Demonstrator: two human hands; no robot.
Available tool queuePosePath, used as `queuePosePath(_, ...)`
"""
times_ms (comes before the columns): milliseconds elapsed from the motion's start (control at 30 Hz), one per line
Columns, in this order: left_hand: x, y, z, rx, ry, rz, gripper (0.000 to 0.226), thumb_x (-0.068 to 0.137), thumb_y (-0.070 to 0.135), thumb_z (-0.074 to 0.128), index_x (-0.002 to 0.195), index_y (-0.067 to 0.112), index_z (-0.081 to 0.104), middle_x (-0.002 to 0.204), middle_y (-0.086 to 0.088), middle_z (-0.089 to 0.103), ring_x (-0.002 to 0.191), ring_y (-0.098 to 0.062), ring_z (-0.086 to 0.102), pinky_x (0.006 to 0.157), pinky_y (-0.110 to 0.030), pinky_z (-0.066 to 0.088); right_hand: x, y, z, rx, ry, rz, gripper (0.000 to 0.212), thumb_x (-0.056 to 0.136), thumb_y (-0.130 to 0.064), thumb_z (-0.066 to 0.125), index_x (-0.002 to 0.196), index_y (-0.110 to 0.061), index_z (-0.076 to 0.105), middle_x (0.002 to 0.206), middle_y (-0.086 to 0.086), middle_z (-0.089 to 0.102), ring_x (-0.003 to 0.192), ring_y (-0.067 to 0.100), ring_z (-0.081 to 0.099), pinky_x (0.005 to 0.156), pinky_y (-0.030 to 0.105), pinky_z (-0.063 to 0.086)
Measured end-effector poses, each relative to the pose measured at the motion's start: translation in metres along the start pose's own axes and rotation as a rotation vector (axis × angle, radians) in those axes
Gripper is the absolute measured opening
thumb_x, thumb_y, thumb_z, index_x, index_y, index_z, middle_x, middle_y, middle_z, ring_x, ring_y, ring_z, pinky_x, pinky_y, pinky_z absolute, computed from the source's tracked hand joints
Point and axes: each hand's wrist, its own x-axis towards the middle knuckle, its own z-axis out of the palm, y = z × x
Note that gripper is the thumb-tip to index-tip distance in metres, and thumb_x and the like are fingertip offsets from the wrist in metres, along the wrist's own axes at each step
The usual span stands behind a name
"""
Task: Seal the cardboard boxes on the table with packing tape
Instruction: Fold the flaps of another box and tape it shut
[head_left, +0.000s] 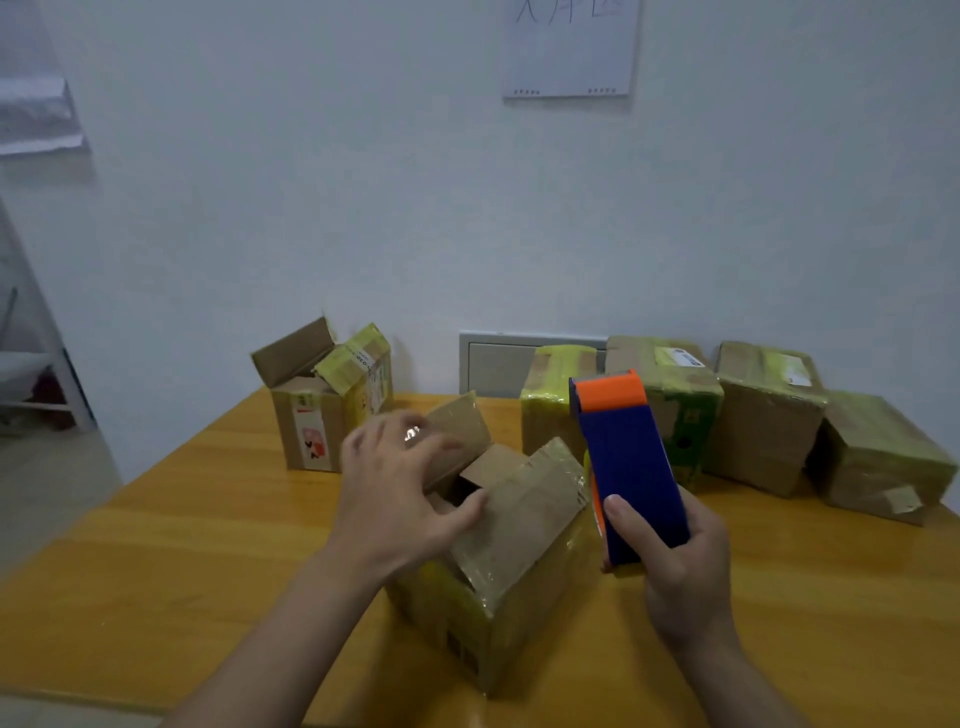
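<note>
A cardboard box (519, 540) with its top flaps partly open sits in front of me on the yellow wooden table (156, 561). My left hand (400, 493) hovers over its left flaps, fingers spread and blurred, thumb touching the near flap. To the right of the box, my right hand (675, 561) grips a blue and orange tape dispenser (623, 457), held upright.
An open box (322, 410) stands at the back left. Several boxes wrapped in yellowish tape line the back right, among them one (763, 415) and another (878, 457) near the table's right edge. A white wall rises behind the table.
</note>
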Motion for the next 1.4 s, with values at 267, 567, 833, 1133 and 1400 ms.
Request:
queuePosePath(267,0.013,0.004,-0.008,0.160,-0.289,-0.349,0.135,0.046,0.109,0.039,0.159,0.039,0.016,0.159,-0.007,0.032,0.139,-0.032,0.032,0.112,-0.050,0.036,0.000,-0.004,0.000,0.024,-0.067,0.032,0.043,0.071,-0.052,0.075,0.095,-0.018,0.073,0.081,0.010,0.070,0.061,0.026,0.066,0.047,0.028,0.054)
queuePosePath(567,-0.014,0.039,0.010,0.100,-0.553,-0.174,0.093,0.073,0.098,0.036,0.150,0.046,0.040,0.153,0.006,0.040,0.141,-0.024,0.034,0.115,-0.053,0.033,0.002,-0.003,0.002,0.059,-0.105,0.070,0.035,0.071,-0.052,0.075,0.093,-0.025,0.075,0.080,0.011,0.070,0.061,0.027,0.066,0.048,0.028,0.054)
queuePosePath(833,-0.019,0.029,0.015,0.071,-0.758,-0.009,0.108,0.068,0.099,0.035,0.159,0.055,-0.004,0.172,0.015,-0.011,0.159,-0.029,-0.014,0.122,-0.064,-0.014,0.016,-0.011,-0.017,0.055,-0.173,0.112,0.042,0.076,-0.055,0.069,0.095,-0.017,0.075,0.074,0.007,0.070,0.058,0.020,0.065,0.047,0.025,0.052)
queuePosePath(1133,-0.001,0.017,-0.001,-0.240,-0.860,0.340,0.099,0.072,0.054,0.067,0.160,0.049,0.023,0.169,0.030,0.005,0.155,0.004,-0.015,0.119,-0.048,-0.025,0.052,-0.028,-0.034,-0.021,-0.414,0.250,0.056,0.072,-0.059,0.074,0.094,-0.006,0.073,0.076,0.012,0.069,0.066,0.020,0.064,0.061,0.024,0.051)
queuePosePath(1400,-0.028,0.016,0.015,-0.460,-0.529,0.108,0.079,0.084,0.069,0.059,0.154,0.038,0.045,0.164,0.030,0.025,0.150,0.016,0.001,0.126,-0.029,-0.001,0.057,-0.026,-0.042,-0.027,-0.464,0.324,0.050,0.075,-0.058,0.072,0.093,-0.012,0.079,0.087,0.013,0.075,0.075,0.022,0.069,0.067,0.024,0.055)
